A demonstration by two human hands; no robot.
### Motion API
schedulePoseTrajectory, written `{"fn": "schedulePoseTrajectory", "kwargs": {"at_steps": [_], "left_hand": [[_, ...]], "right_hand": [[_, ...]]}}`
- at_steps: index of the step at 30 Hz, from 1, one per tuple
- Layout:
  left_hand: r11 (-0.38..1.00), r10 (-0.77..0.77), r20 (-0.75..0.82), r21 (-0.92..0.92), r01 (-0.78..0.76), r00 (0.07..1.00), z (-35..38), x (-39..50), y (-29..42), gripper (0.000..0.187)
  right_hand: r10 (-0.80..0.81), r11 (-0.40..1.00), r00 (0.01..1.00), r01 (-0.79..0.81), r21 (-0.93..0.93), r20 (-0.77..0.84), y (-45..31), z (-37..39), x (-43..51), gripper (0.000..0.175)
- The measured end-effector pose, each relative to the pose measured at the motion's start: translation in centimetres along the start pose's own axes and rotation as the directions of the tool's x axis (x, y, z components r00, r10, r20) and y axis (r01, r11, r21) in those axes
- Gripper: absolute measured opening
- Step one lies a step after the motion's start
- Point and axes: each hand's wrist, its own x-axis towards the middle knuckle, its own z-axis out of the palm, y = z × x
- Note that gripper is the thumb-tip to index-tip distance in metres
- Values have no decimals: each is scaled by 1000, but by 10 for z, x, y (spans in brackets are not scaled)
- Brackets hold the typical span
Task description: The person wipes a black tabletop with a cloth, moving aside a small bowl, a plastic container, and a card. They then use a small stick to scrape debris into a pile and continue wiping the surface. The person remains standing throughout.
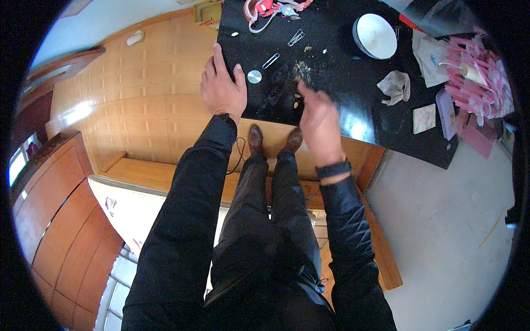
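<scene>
My left hand (223, 85) rests on the left edge of a black tabletop (273, 108), fingers apart and holding nothing. Beside its thumb lies a round silvery disc (254, 77). My right hand (321, 118) is over the front part of the table, its index finger extended to a small pile of crumbs and shell-like bits (303, 71); its other fingers are curled and slightly blurred, and whether they hold anything is hidden. A few seeds (296, 105) lie just left of that hand. Farther back are a large paper clip (271, 61) and more clips (296, 37).
A white-lined bowl (376, 36) stands at the back right, with a crumpled cloth or tissue (394, 87) nearer. A floral square (424, 118), a purple case (446, 114) and a pink frilly item (476, 76) sit at the right. Hair bands with red figures (267, 8) lie at the far edge.
</scene>
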Motion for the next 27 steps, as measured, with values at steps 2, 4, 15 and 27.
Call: {"fn": "schedulePoseTrajectory", "kwargs": {"at_steps": [2, 4, 15, 27], "left_hand": [[1000, 11, -11, -1, -11, 1000, 0, 0, 0, 74], [1000, 19, -24, -2, -19, 1000, 1, 0, 0, 74], [1000, 8, -19, -6, -8, 1000, -2, 0, 2, 73], [1000, 7, -20, -16, -7, 1000, 4, 1, -4, 78]], "right_hand": [[-67, 996, 980, 77, 46, -189, 0, 2, 1, 37], [14, 1000, 1000, -14, 16, -16, 1, 6, 0, 38], [33, 999, 998, -33, 0, 44, -8, 15, -2, 46], [101, 995, 994, -101, -16, 30, -19, 9, 3, 51]]}}
